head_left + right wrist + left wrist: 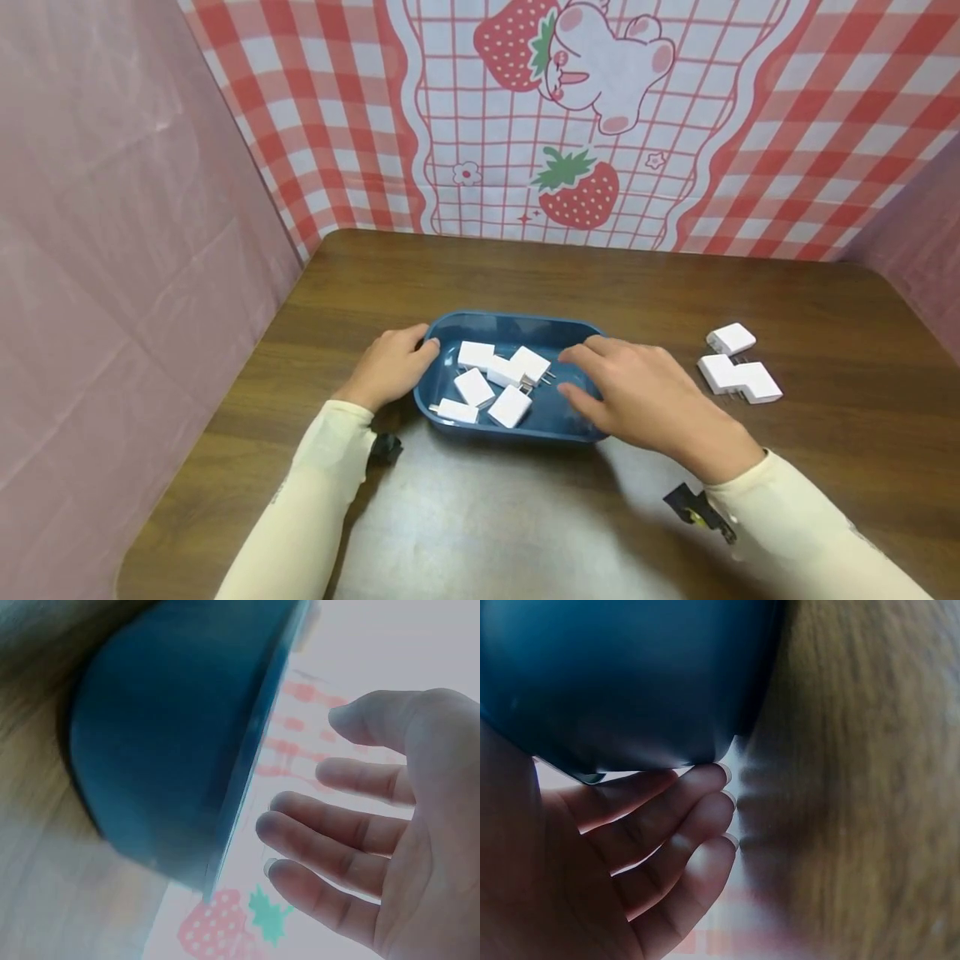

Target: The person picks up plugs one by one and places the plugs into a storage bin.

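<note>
A blue tray (pixel 495 432) holds several white plug chargers (pixel 510 407), some with metal prongs showing. My left hand (pixel 393 364) grips the tray's left end, its thumb over the rim. In the left wrist view the fingers (pixel 697 817) of that hand lie along the outside of the tray wall (pixel 630 682), near the tabletop. Over the tray's right end is my right hand (pixel 637 396), fingers apart and relaxed, with nothing in it. The right wrist view has those fingers (pixel 330 844) spread above the rim of the tray (pixel 172 727).
Three more white chargers lie on the table to the right: one charger (pixel 731 338) farther back and two touching, the right one (pixel 759 383) with prongs beneath. Behind the brown wooden table (pixel 480 525) hangs a red-and-white checked cloth (pixel 352 108). A pink cloth (pixel 112 250) hangs at the left.
</note>
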